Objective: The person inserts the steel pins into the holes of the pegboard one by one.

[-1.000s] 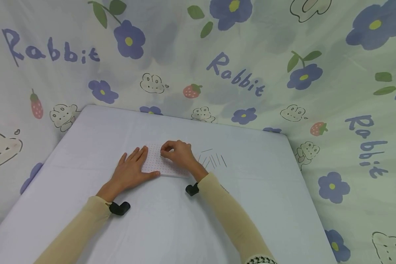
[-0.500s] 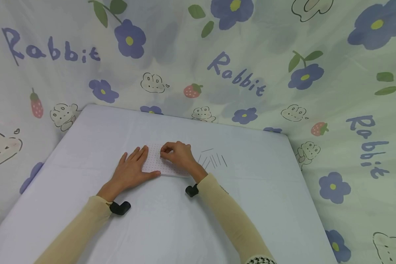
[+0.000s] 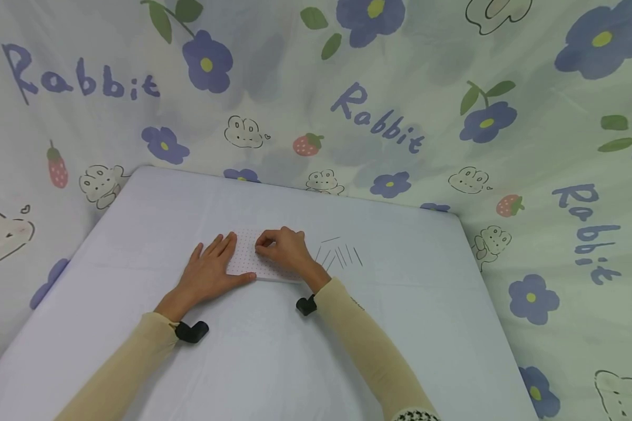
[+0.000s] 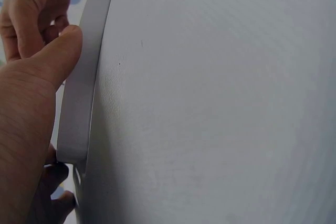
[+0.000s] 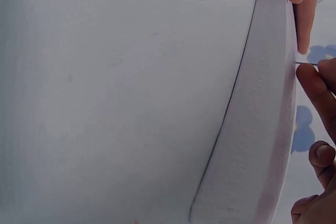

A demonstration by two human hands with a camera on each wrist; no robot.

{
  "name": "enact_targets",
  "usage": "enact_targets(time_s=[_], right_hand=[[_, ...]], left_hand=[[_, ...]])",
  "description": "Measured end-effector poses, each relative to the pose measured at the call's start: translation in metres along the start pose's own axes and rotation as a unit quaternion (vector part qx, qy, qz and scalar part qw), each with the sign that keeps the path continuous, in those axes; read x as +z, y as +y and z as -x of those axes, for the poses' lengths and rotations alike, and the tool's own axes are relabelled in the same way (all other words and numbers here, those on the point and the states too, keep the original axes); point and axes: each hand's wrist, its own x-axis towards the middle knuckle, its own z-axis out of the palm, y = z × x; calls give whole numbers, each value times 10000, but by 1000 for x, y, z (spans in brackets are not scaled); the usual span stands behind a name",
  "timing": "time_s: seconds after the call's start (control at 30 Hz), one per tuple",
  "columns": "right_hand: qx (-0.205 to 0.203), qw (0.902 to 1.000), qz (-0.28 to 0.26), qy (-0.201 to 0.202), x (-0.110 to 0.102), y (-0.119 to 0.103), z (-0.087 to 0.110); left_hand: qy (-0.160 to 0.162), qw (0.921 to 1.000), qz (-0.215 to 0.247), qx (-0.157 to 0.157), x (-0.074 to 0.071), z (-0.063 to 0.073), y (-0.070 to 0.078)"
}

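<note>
A white block-like pad [image 3: 244, 260] with rows of small reddish dots lies on the table, and its thick side [image 5: 252, 108] shows in the right wrist view. My left hand [image 3: 205, 273] rests spread on the pad's left part, fingers straight; its thumb [image 4: 63, 51] lies along the near edge. Over the middle of the pad, my right hand [image 3: 287, 248] pinches a thin dark needle [image 5: 306, 63] between thumb and forefinger. The needle's lower end meets the dotted face; whether it goes in cannot be told. Right of the pad lie several thin dark needles [image 3: 347, 254].
A white cloth covers the table [image 3: 411, 333], whose far edge meets a hanging curtain [image 3: 274, 70] printed with flowers, rabbits and strawberries. A black wrist camera [image 3: 191, 332] sits on the left sleeve and another camera [image 3: 306, 304] on the right.
My right fingertips have shifted slightly down and nearer the pad, still pinching the needle. The left hand and the loose needles have kept their places.
</note>
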Motion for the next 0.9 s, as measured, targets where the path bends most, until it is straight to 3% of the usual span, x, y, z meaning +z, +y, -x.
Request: enact_targets(time_s=[0.5,0.7,0.9], right_hand=[[186,9983,543,33,-1,2,6],[330,9989,324,123,-19,8,14],[487,9976,18,484,-48,24,26]], left_hand=[[55,10000,4,19,3,-3,1],[-50,10000,-49,-38,1,-2,3],[-96,9999,-55,-70,1,-3,2]])
